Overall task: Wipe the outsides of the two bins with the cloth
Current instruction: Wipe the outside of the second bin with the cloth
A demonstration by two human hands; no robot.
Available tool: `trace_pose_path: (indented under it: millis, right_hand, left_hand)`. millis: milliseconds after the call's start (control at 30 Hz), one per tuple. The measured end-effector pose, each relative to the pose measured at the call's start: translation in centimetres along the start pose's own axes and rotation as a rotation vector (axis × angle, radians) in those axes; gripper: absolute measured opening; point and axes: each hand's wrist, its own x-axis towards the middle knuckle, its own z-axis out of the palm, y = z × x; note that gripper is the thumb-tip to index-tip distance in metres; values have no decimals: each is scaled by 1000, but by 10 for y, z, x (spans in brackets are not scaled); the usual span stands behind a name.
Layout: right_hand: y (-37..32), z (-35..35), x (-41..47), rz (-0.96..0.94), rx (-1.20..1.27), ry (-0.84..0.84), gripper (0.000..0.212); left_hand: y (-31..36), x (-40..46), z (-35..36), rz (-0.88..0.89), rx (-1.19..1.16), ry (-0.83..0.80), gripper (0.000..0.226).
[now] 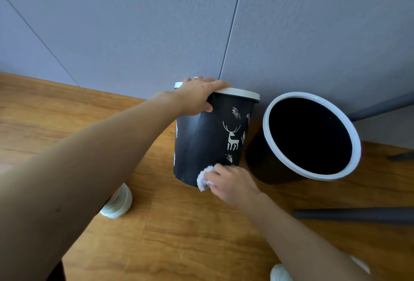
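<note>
A dark bin with white deer prints (201, 142) and a white rim stands on the wooden floor by the wall, tipped toward me. My left hand (199, 96) grips its rim at the top left. My right hand (230, 182) holds a crumpled white cloth (203, 178) against the bin's lower front, near the base. A second dark bin with a white rim (266, 164) stands just to the right, its open mouth facing me.
The grey panelled wall (156, 23) runs right behind both bins. Grey furniture legs (358, 214) cross the floor at the right. A white shoe (118, 202) shows under my left arm, another (280, 273) at the bottom right.
</note>
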Motion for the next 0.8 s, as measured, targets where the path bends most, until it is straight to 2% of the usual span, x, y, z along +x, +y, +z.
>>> trace_pose_path:
  millis: [133,267,367,467,633,800]
  right_hand:
    - [7,-4,-4,9,-1,-2,20]
    - [31,-37,36,252,53,165,17]
    - [49,-61,66,333,63,237,24]
    - [45,-61,66,338,59,194,24]
    - [28,-44,32,129,65,95,16]
    - [51,-62,65,322,75,200,24]
  left_hand:
    - [-2,-2,-3,-10,-18,-14,70]
    - [-1,-4,-5,-17,-27,-16,70]
    - [0,-4,-5,-2,-25,-19,69]
    - [-1,-4,-6,0,-26,-24,71]
    - [-1,-4,-5,9,-33,-22,70]
    - [-3,-6,-6,-1,-18,-11,72]
